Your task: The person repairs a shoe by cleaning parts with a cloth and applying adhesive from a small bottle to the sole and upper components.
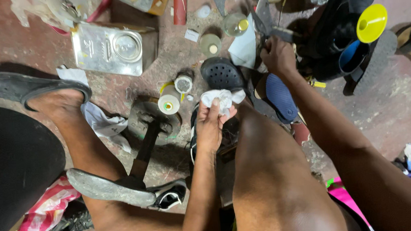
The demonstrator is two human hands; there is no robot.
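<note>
— What are the hands doing?
— The left hand (212, 124) is clutching a white rag (222, 99) above the knee; the right hand (278, 56) is gripping a dark tool (277, 32) near the black sandal (222, 73) on the floor (397, 102).

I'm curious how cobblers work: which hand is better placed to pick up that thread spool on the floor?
Probably the left. The left hand sits just beside the thread spool, though its fingers grip a white cloth. The right hand is farther off, closed on a dark tool.
</note>
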